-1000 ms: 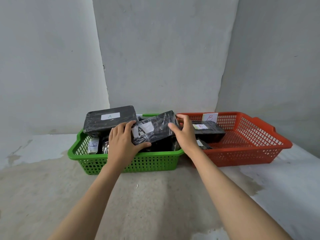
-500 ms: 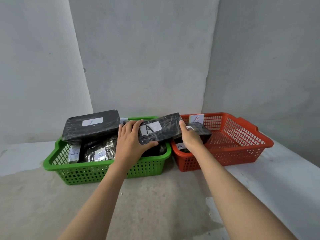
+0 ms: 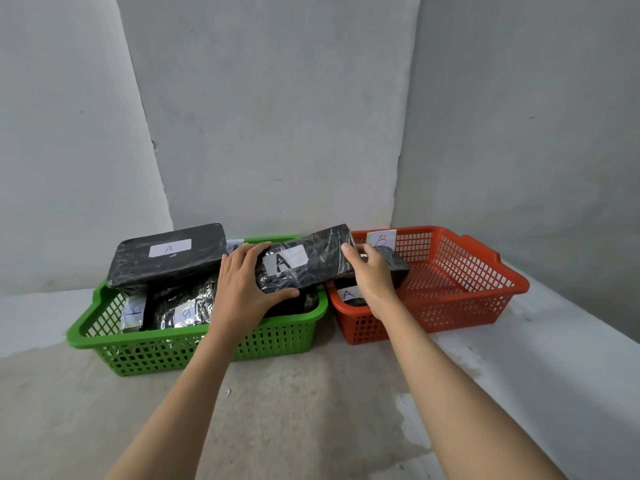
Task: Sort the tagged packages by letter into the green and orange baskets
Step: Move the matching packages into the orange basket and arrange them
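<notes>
— Held above the near right corner of the green basket [image 3: 194, 348]: black wrapped package [image 3: 322, 258], long axis running left to right, right end tipped a little higher and reaching over toward the orange basket [image 3: 460, 306].
— Writing on it?
— White tag [image 3: 284, 262] facing up, bold black "A", upright to the camera.
— Grip?
— Left hand [image 3: 242, 289] curled round the left end, fingers on top, thumb along the near edge. Right hand [image 3: 372, 275] wrapped round the right end, thumb on top.
— Elsewhere in the green basket?
— Large flat black package [image 3: 166, 258] lying across the far left corner, white tag reading "A". Below it, silvery wrapped packages [image 3: 180, 306] with tags, letters not readable.
— And beside the green basket?
— In the orange basket: "B" in red on a paper tag [image 3: 381, 239] at the far wall, another dark package [image 3: 394, 268] behind the right hand, and a tag reading "A" [image 3: 348, 294] low at the left end.
</notes>
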